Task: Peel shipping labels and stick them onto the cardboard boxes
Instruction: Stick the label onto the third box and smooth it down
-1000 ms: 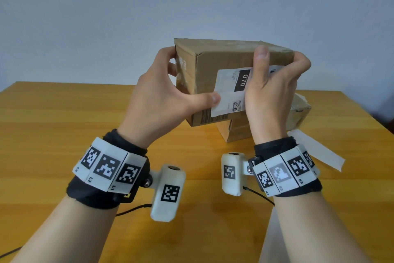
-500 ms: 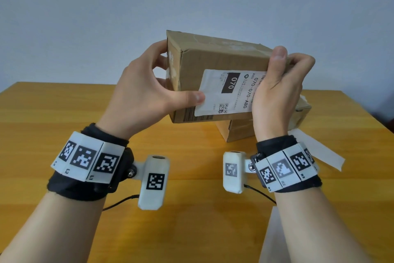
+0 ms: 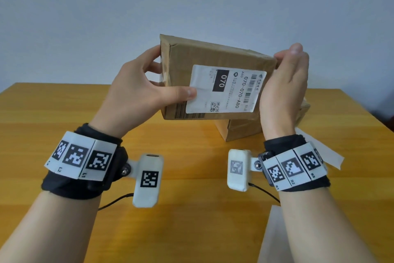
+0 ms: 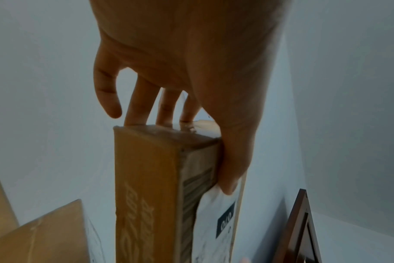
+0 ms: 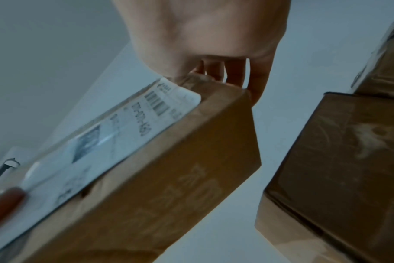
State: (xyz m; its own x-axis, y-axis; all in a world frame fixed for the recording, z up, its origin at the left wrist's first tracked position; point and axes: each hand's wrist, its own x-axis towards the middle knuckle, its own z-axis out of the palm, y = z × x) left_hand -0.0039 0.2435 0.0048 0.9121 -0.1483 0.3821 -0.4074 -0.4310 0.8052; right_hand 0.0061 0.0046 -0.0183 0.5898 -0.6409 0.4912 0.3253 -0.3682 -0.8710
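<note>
While the cardboard box (image 3: 213,66) is held up off the table (image 3: 64,113), the head view lists it between both hands, tilted, with the shipping label (image 3: 226,92) on the face turned toward the person. Left hand (image 3: 145,90): fingers curled round the box's left end, thumb pressing the label's left edge. Right hand (image 3: 283,90): wrapped round the box's right end, thumb on the near face beside the label's right edge, fingers behind. Second box (image 3: 245,130): on the table, below and beyond the right hand. White backing strip (image 3: 319,151): lying on the table to the right of the right wrist.

Left wrist view: left hand (image 4: 191,71) grasping the box (image 4: 146,178), fingertips over its far edge, thumb tip on the label (image 4: 216,213). Second box (image 4: 45,240) low and to the left of the hand.

Right wrist view, somewhat blurred: right hand (image 5: 214,35) grasping the box (image 5: 169,178) at the top end, label (image 5: 115,135) lying flat along the near face. Further boxes (image 5: 337,169) to the right of the hand.

Step in hand, as judged: label applied, now being smoothed down. Next move likely calls for rubbing the remaining edges flat, then setting this box on the table and peeling a fresh label for an unlabelled box.
</note>
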